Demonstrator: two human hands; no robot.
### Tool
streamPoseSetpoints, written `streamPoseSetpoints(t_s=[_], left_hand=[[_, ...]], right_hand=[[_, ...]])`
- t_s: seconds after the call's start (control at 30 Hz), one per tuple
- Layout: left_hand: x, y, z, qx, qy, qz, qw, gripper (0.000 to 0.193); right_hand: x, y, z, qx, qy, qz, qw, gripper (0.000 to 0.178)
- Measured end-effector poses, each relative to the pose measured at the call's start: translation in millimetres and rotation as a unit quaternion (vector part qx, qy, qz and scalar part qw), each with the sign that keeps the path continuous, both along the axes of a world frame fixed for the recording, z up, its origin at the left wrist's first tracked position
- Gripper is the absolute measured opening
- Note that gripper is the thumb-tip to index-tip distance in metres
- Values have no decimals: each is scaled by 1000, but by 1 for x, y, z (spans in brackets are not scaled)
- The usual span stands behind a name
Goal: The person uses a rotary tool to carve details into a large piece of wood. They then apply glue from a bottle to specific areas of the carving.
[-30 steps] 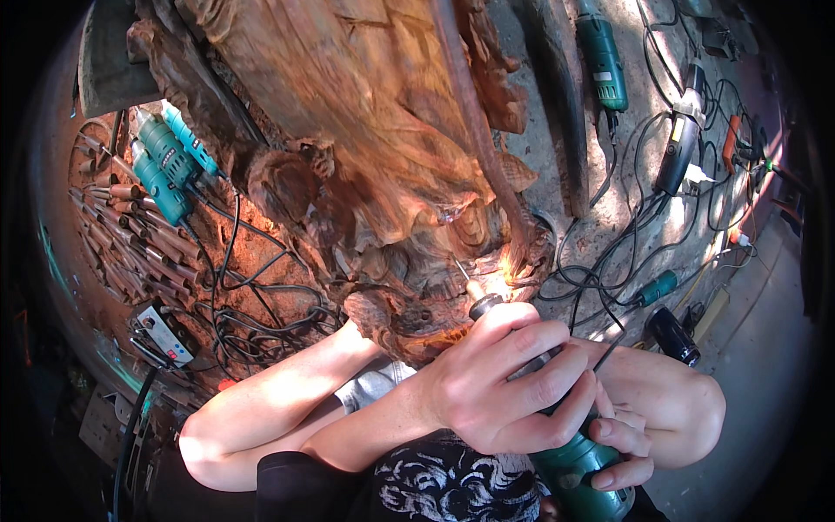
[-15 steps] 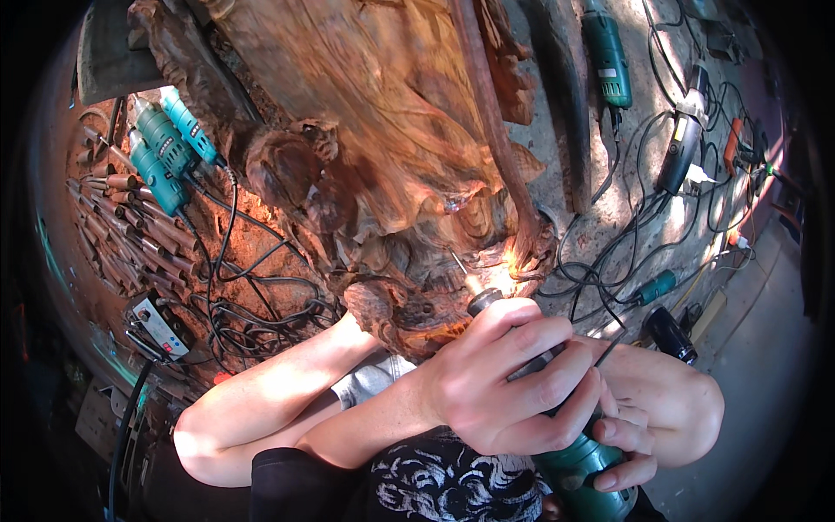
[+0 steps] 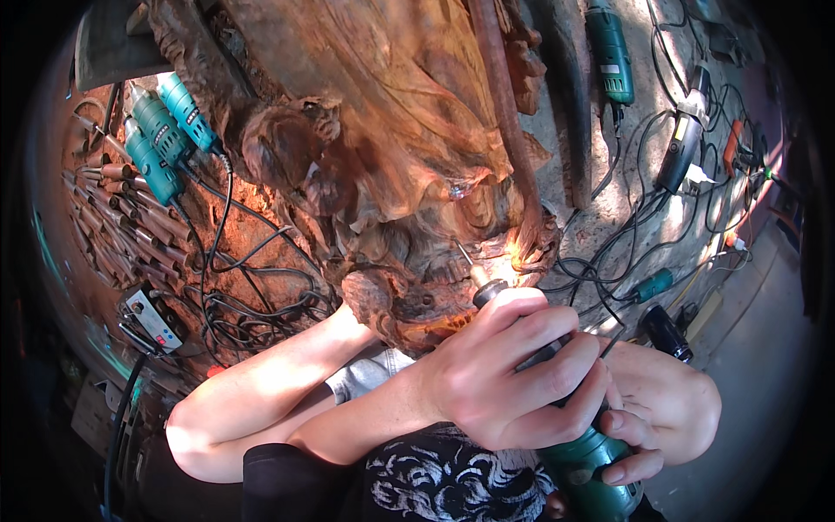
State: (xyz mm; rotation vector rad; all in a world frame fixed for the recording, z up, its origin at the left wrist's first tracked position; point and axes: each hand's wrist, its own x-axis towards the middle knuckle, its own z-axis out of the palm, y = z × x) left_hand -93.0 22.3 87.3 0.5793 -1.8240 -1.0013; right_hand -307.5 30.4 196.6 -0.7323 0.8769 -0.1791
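A green electric die grinder (image 3: 591,474) with a black neck and a thin metal bit (image 3: 464,254) slants up and to the left from my lap. My left hand (image 3: 513,374) is wrapped round its neck, close behind the black collar. Lower down, the fingers of my right hand (image 3: 631,445) curl round the green body; the rest of that hand is hidden. The bit points into a hollow near the base of a large brown wood carving (image 3: 400,113); whether its tip touches the wood I cannot tell. Bright sunlight falls on the carving beside the bit.
Several teal power tools (image 3: 165,139) lie at the left above a pile of wooden-handled chisels (image 3: 130,217). A control box (image 3: 155,320) stands below them. Tangled black cables (image 3: 248,304) spread on both sides. Another green grinder (image 3: 609,56) and a black tool (image 3: 681,143) lie right.
The grinder's bit has shifted slightly up and right against the carving. Both hands keep their grip. The whole view has tilted a little.
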Motion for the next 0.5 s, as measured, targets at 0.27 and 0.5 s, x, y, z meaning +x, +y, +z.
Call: streamPoseSetpoints(t_s=[0.27,0.5], left_hand=[[2,0,-2,-5,-6,-3,1000,24],[-2,4,0,3,6,0,1000,24]], right_hand=[[3,5,4,101,54,-22,993,51],[2,0,3,12,39,-20,999,48]])
